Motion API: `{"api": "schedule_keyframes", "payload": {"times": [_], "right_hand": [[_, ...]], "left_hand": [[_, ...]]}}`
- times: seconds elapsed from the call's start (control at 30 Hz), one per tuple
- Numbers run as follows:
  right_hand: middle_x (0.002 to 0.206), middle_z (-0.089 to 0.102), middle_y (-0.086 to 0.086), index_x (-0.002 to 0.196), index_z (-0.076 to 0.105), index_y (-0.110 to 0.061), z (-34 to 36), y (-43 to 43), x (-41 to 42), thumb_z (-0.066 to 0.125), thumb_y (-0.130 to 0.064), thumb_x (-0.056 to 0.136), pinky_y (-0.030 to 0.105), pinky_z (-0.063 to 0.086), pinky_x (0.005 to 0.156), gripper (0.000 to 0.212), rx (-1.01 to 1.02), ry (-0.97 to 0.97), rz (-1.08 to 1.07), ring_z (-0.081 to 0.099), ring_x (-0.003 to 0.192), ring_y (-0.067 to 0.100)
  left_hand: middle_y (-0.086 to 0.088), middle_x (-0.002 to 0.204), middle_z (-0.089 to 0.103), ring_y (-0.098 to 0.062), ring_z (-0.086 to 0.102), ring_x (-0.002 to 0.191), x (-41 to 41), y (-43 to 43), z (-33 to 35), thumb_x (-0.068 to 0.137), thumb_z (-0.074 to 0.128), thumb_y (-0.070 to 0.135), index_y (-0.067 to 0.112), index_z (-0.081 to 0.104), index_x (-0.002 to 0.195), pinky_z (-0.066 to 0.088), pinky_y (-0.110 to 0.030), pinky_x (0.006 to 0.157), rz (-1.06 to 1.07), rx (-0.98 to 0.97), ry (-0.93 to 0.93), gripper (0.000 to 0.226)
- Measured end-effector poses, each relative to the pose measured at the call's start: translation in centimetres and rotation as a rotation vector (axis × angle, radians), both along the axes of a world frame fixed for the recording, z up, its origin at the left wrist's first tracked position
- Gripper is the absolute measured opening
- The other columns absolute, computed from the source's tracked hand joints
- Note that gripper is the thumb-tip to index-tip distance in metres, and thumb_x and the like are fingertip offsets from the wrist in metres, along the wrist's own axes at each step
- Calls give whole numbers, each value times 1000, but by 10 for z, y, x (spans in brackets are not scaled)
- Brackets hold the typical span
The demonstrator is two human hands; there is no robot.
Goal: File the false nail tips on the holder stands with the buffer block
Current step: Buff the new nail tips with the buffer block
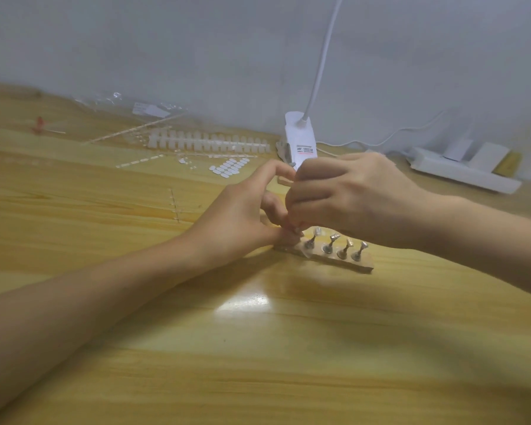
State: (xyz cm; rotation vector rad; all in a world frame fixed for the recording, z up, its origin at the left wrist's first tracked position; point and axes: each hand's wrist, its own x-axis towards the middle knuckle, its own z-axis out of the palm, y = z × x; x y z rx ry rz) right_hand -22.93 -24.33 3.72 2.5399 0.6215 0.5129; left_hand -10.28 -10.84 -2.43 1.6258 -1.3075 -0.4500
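Observation:
A wooden base (pixel 360 265) lies on the table and carries several metal holder stands (pixel 330 244), each topped with a small false nail tip (pixel 317 231). My left hand (pixel 242 216) reaches in from the left and pinches the stand at the base's left end; that stand is hidden by my fingertips. Just above it is my right hand (pixel 347 194), its fingers curled tight around something. A small beige end (pixel 284 180) pokes out past the knuckles and looks like the buffer block; most of it is hidden.
Behind the hands stand a white clip lamp base (pixel 299 139) and its gooseneck. Strips of spare nail tips (pixel 209 142), a sheet of white tabs (pixel 229 167) and clear plastic bags (pixel 129 105) lie at the back left. A white power strip (pixel 463 170) sits at the right.

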Motion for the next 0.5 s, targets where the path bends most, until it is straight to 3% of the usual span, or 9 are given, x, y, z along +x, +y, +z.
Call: {"api": "schedule_keyframes", "payload": {"times": [0.13, 0.17, 0.27, 0.37, 0.5], "right_hand": [[88, 71, -4, 83, 72, -17, -2, -5, -4, 70, -3, 90, 29, 44, 51, 16, 121, 2, -10, 68, 90, 22], [95, 72, -6, 90, 75, -20, -2, -9, -5, 77, -9, 86, 30, 46, 51, 11, 219, 6, -59, 67, 93, 23], [106, 70, -9, 108, 73, -25, -5, -22, -18, 80, -26, 78, 35, 56, 62, 30, 689, -4, -254, 59, 98, 19], [95, 70, -14, 94, 75, -30, -14, -22, -36, 73, -31, 83, 33, 55, 62, 11, 1023, -44, -358, 57, 99, 15], [93, 71, -19, 90, 75, -31, -26, -13, -49, 71, -33, 85, 32, 54, 76, 6, 1097, 83, -447, 63, 100, 10]], "left_hand": [[10, 71, 71, 10, 57, 60, 0, 3, 3, 74, 84, 12, 29, 47, 124, 35, -2, 66, 3, -62, -78, 64], [11, 70, 71, 12, 56, 59, 0, 3, 4, 74, 84, 12, 28, 47, 125, 35, -1, 66, 0, -83, -66, 65], [9, 73, 72, 11, 56, 61, 1, 4, 6, 75, 83, 10, 27, 47, 126, 37, -4, 64, -2, -109, -69, 64], [11, 74, 68, 1, 61, 74, -4, 7, 6, 79, 78, 7, 30, 45, 129, 44, -12, 67, 26, -118, -231, 63], [12, 77, 58, -9, 59, 70, -13, 9, 10, 85, 68, 4, 37, 34, 135, 55, -32, 69, 3, -89, -548, 69]]}}
